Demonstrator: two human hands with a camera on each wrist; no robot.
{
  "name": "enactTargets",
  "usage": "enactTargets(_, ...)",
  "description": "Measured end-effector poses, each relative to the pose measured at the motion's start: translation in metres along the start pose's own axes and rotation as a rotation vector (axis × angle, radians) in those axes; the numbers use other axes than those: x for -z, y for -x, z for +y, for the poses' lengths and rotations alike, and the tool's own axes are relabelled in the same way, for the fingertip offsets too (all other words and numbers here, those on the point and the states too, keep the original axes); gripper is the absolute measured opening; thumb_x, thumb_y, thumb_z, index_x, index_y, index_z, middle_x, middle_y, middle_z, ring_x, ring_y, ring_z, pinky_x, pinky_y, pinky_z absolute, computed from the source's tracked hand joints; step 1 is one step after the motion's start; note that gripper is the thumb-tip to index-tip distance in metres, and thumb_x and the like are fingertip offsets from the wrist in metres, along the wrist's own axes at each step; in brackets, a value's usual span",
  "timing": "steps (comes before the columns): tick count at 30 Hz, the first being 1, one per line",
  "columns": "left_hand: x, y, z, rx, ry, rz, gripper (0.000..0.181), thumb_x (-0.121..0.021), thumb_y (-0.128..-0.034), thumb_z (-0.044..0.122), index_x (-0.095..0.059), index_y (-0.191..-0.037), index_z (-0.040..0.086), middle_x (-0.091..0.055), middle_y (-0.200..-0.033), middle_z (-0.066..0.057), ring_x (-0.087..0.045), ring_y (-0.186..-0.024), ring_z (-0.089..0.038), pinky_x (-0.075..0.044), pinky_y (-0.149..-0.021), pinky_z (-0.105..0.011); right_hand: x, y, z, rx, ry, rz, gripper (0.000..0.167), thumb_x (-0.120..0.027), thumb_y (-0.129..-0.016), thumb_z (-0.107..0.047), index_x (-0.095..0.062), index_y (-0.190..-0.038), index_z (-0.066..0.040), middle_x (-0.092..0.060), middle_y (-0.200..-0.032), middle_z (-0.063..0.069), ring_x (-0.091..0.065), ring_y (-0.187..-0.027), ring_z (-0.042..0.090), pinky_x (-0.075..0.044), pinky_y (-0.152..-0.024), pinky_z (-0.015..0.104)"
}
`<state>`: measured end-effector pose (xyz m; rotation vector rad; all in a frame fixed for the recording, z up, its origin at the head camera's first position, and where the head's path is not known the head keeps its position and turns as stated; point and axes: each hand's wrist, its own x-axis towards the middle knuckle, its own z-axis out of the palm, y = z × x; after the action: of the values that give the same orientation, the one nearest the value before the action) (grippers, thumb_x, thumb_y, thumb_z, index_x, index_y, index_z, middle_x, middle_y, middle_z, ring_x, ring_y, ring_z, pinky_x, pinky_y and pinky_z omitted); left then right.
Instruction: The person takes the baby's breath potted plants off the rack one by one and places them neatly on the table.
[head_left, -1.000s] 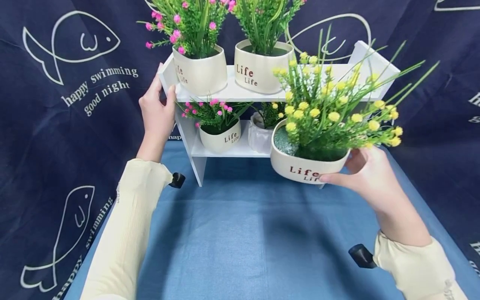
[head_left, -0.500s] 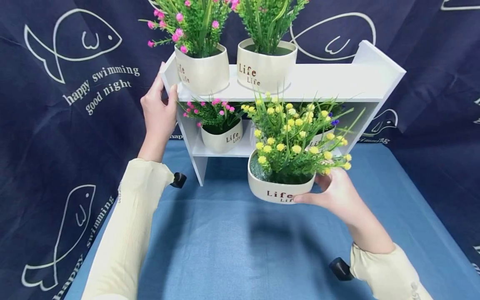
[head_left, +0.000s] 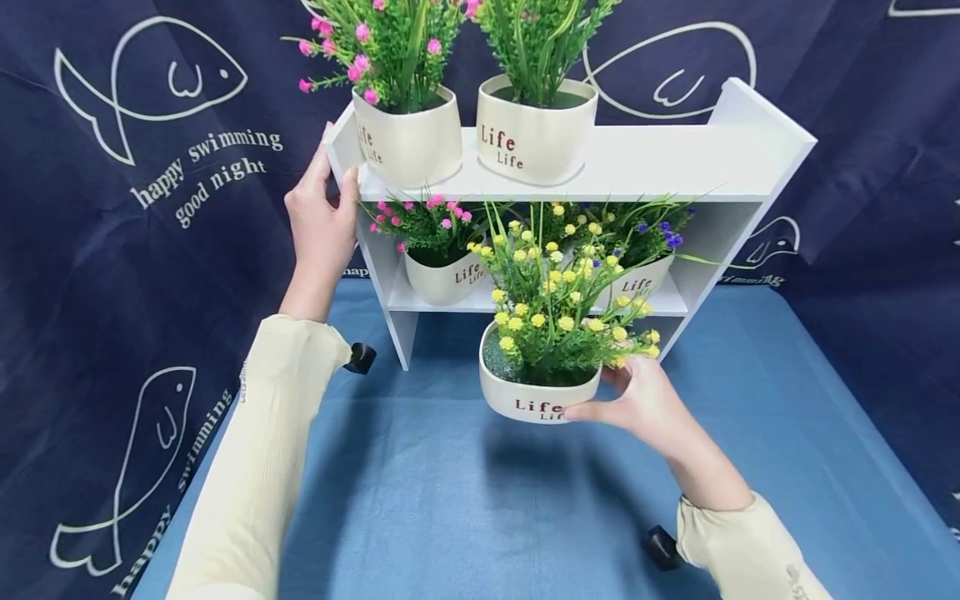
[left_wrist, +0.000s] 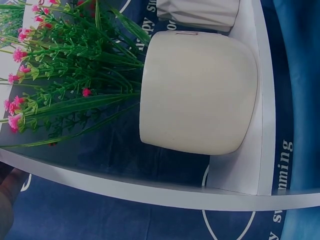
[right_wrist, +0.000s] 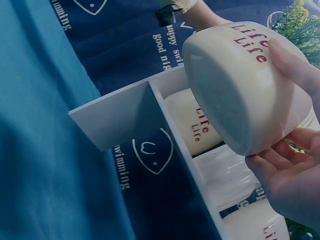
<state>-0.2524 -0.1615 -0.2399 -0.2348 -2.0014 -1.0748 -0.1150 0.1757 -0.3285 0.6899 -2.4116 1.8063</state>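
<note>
My right hand holds a cream flowerpot with yellow flowers above the table, in front of the shelf. Its thumb lies on the "Life" lettering; in the right wrist view the fingers go round the other side and the pot's underside shows, off any surface. At the far left, my left hand grips the side panel of the white two-tier shelf, thumb in front and the other fingers mostly hidden behind. Beside it on the top tier stand a pink-flowered pot and a green-leaved pot.
On the lower tier are a pink-flowered pot, a blue-flowered pot, and a white pot between them, mostly hidden in the head view. Blue cloth covers the table. A dark fish-print curtain hangs behind.
My right hand has carried the yellow-flowered pot left and down toward me, away from the shelf's right half, uncovering the blue-flowered pot. The left hand keeps its hold on the side panel.
</note>
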Motion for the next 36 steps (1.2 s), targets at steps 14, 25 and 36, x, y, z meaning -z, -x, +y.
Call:
enactTargets(14, -0.001, 0.0, -0.001, -0.012, -0.011, 0.004, 0.045, -0.056, -0.0951, 0.01, -0.052, -0.14, 0.01, -0.056, -0.14, -0.002, -0.057, -0.122, -0.008, -0.054, -0.093, -0.027, -0.019, 0.003, 0.037, -0.082, -0.055, -0.039, 0.083, -0.085, -0.063, 0.007, -0.044, -0.135, 0.012, -0.048, -0.137, 0.03, -0.051, -0.115, -0.012, -0.041, -0.101, 0.012)
enactTargets(25, -0.001, -0.001, 0.0, -0.003, -0.018, 0.004, 0.045, -0.056, -0.095, 0.01, -0.052, -0.14, 0.01, -0.055, -0.141, -0.003, -0.056, -0.124, -0.009, -0.052, -0.098, -0.032, -0.046, 0.006, 0.073, -0.112, -0.065, -0.077, 0.089, -0.087, -0.064, -0.002, -0.042, -0.14, 0.006, -0.046, -0.143, 0.023, -0.049, -0.125, 0.001, -0.041, -0.105, 0.021)
enactTargets(36, 0.0, 0.001, 0.003, -0.002, -0.007, 0.004, 0.046, -0.056, -0.0954, 0.011, -0.05, -0.141, 0.008, -0.056, -0.14, -0.005, -0.057, -0.123, -0.012, -0.052, -0.097, -0.034, -0.068, 0.009, 0.096, -0.103, -0.034, -0.093, 0.089, -0.089, -0.064, -0.007, -0.043, -0.14, 0.001, -0.044, -0.144, 0.021, -0.045, -0.133, 0.035, -0.041, -0.108, 0.034)
